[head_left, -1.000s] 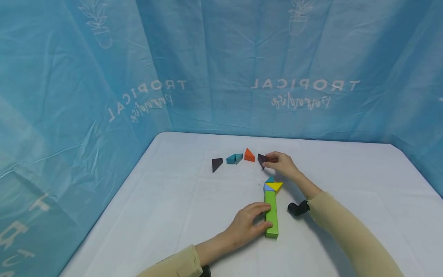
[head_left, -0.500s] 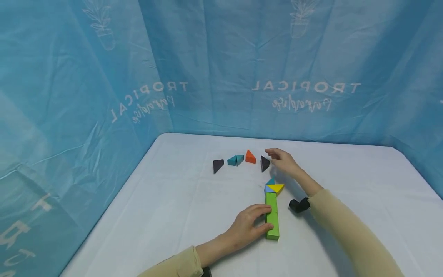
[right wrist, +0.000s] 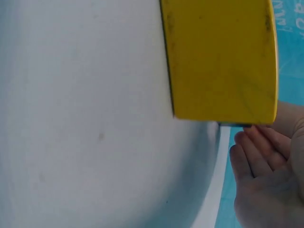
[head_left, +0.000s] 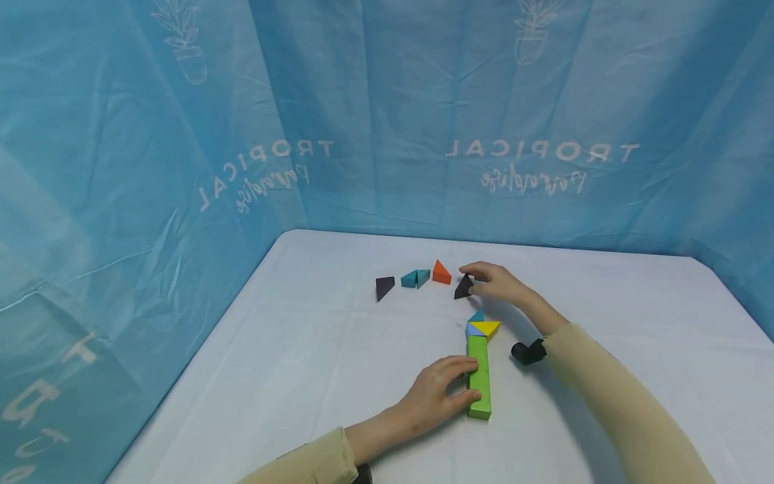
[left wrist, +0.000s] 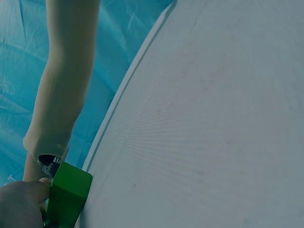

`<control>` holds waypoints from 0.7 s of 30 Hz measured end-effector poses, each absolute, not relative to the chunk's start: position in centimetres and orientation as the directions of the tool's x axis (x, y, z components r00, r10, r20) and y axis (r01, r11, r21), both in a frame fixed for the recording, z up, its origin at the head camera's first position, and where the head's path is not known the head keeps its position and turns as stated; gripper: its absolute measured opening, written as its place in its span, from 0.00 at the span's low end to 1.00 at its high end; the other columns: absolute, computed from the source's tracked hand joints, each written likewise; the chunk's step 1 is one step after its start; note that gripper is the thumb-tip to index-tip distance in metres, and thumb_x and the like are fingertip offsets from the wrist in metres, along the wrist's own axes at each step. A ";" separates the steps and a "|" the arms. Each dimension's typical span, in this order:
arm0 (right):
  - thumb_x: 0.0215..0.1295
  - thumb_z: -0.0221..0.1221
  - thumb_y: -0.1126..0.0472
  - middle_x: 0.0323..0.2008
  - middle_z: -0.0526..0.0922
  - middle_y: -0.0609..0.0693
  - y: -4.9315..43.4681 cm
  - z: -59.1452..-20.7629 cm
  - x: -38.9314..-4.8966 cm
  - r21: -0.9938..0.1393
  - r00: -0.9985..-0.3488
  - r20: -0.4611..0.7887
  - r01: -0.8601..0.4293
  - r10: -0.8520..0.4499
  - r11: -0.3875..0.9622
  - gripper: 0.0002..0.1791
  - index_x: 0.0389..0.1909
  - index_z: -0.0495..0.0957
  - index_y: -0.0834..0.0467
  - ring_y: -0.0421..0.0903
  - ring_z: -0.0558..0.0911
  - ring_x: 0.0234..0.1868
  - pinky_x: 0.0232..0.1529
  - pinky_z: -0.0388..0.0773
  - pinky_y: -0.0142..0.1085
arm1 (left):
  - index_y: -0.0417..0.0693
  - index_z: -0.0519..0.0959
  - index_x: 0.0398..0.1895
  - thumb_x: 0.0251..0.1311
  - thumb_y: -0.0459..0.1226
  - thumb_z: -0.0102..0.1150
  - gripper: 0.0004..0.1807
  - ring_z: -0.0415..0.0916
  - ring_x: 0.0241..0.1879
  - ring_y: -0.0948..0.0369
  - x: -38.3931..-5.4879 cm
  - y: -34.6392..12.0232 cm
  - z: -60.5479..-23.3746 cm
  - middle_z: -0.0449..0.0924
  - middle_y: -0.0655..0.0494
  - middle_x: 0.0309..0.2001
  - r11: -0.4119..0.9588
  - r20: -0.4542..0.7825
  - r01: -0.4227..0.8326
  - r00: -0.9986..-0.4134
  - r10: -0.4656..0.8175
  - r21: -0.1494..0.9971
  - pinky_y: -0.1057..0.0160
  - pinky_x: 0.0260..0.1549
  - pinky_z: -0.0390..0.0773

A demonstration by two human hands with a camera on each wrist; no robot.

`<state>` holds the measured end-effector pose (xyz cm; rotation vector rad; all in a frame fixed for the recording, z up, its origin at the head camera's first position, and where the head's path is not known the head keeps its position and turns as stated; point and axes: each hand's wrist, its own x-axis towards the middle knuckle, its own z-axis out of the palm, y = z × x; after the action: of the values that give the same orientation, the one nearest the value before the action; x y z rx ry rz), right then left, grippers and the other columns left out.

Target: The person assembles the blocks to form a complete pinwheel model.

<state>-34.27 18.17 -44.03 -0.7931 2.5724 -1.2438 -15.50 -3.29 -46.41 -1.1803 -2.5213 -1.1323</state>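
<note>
My left hand (head_left: 426,396) rests its thumb and fingertips on the left edge of a long green block piece (head_left: 479,376). In the left wrist view, the thumb lies beside the end of the green piece (left wrist: 71,190). At its far end sit a light blue triangular block (head_left: 475,329), a yellow triangular block (head_left: 488,327) and a teal triangular block (head_left: 478,316). Farther back, my right hand (head_left: 498,282) touches a black triangular block (head_left: 463,288), thumb at its right side and fingers extended past its top. The yellow block (right wrist: 221,61) fills much of the right wrist view.
Left of the right hand stand an orange triangular block (head_left: 441,273), two small teal blocks (head_left: 411,279) side by side and another black block (head_left: 383,287). The white table (head_left: 290,349) meets blue curtains (head_left: 387,121) behind. A black wrist device (head_left: 529,351) hangs below the right sleeve.
The right hand let go of the black block, moved slightly back, then came to it again; the block now stands turned, point upward. The left hand stays on the green piece.
</note>
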 end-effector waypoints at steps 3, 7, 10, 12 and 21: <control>0.61 0.56 0.71 0.63 0.65 0.67 18.4 -44.0 -34.2 -0.795 -0.842 0.055 -0.362 -0.536 0.487 0.29 0.65 0.63 0.69 0.64 0.64 0.64 0.62 0.62 0.54 | 0.42 0.74 0.58 0.63 0.45 0.59 0.23 0.66 0.60 0.65 -15.5 -3.3 -46.4 0.73 0.55 0.58 0.412 0.397 0.699 -0.689 0.606 0.585 0.67 0.57 0.67; 0.62 0.56 0.71 0.63 0.67 0.64 18.6 -44.3 -34.4 -0.808 -0.849 0.018 -0.324 -0.528 0.492 0.28 0.64 0.64 0.67 0.62 0.66 0.63 0.61 0.63 0.53 | 0.43 0.74 0.57 0.63 0.45 0.59 0.23 0.66 0.60 0.65 -15.4 -3.3 -46.4 0.73 0.56 0.58 0.405 0.397 0.698 -0.688 0.607 0.591 0.67 0.57 0.67; 0.62 0.57 0.70 0.61 0.69 0.63 18.7 -44.4 -34.4 -0.810 -0.857 0.009 -0.309 -0.516 0.499 0.27 0.63 0.67 0.66 0.60 0.68 0.61 0.60 0.65 0.52 | 0.42 0.74 0.57 0.63 0.45 0.59 0.23 0.67 0.59 0.65 -15.4 -3.2 -46.4 0.73 0.56 0.58 0.400 0.403 0.701 -0.685 0.607 0.590 0.67 0.57 0.68; 0.62 0.58 0.69 0.61 0.70 0.62 18.7 -44.3 -34.3 -0.817 -0.861 0.014 -0.303 -0.508 0.491 0.27 0.62 0.67 0.66 0.60 0.69 0.61 0.60 0.66 0.51 | 0.42 0.75 0.57 0.62 0.44 0.59 0.23 0.67 0.59 0.65 -15.4 -3.2 -46.4 0.74 0.56 0.58 0.402 0.410 0.706 -0.683 0.604 0.584 0.67 0.57 0.67; 0.62 0.58 0.70 0.62 0.68 0.63 19.3 -43.4 -33.3 -0.876 -0.824 -0.016 -0.262 -0.566 0.406 0.27 0.63 0.66 0.67 0.59 0.68 0.62 0.59 0.68 0.49 | 0.41 0.75 0.56 0.62 0.44 0.60 0.23 0.67 0.59 0.64 -15.5 -3.2 -46.4 0.74 0.54 0.57 0.414 0.430 0.722 -0.674 0.601 0.554 0.68 0.57 0.67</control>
<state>-33.31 19.27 -43.39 -0.7192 2.3562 -1.3838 -15.52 -3.24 -46.36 -1.1808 -2.4996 -1.1056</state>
